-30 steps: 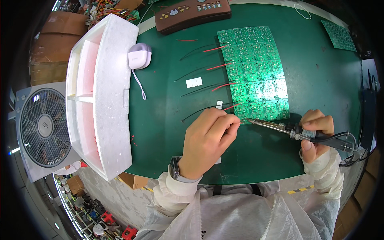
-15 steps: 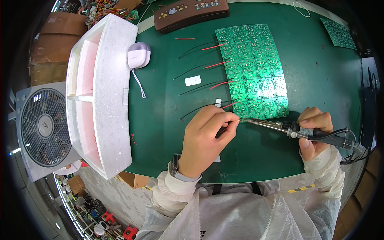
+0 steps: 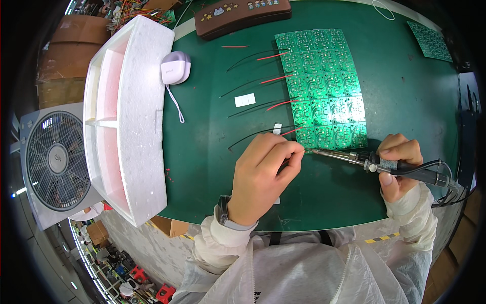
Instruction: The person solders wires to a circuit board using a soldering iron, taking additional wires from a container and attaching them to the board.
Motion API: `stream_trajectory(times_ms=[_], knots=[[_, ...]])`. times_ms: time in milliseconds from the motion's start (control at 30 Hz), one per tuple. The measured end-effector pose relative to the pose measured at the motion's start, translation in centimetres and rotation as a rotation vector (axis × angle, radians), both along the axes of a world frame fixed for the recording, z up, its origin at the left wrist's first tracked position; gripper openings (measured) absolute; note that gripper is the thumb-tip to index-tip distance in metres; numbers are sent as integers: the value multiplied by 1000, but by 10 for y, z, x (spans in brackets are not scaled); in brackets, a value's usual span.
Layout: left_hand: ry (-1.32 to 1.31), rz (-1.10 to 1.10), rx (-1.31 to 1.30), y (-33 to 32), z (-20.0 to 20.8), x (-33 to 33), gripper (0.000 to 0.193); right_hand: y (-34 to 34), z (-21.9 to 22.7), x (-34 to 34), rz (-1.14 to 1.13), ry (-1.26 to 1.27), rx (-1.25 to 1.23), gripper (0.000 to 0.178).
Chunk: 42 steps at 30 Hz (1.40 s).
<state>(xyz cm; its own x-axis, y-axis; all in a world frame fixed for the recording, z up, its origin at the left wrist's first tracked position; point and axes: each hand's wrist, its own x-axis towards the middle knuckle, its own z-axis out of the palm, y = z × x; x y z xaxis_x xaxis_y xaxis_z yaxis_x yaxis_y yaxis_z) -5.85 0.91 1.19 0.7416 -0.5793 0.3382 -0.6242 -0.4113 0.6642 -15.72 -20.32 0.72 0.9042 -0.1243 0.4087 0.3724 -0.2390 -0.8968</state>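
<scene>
While right fingers [image 3: 411, 151] wrap the soldering iron [image 3: 354, 159] just 3 o'clock of pinched-together left fingers [image 3: 286, 149] (on what, can't tell), a slip could singe 'em.

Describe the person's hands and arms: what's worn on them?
The left hand and right hand wear no gloves. Loose off-white sleeves end in snug cuffs. A dark watch with a grey strap circles the left wrist.

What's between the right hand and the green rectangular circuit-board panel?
The metal-shafted, black-handled soldering iron, slanting from the right hand toward the circuit-board panel's lower-left corner, above dark green tabletop. Head view.
</scene>
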Motion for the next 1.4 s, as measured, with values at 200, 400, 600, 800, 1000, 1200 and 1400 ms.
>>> stream_trajectory(times_ms=[200, 400, 600, 800, 1000, 1200, 1400], knots=[[4, 6, 21, -1, 2, -1, 15, -2, -3, 3, 22, -64, -58, 28], [33, 12, 11, 0, 0, -2, 15, -2, 0, 5, 27, -111, -94, 26], [67, 33, 0, -1, 1, -4, 14, -2, 6, 7, 40, -90, -135, 26], [92, 31, -38, -2, -4, -5, 13, -1, 11, 7, 53, -81, -189, 26], [147, 39, -60, -3, -2, -6, 12, 1, 9, 9, 50, -127, -192, 26], [242, 14, -61, -3, 2, -4, 11, 2, 7, 8, 28, -135, -183, 27], [267, 6, -30, -3, 2, -3, 11, 4, 10, 6, 17, -125, -202, 28]])
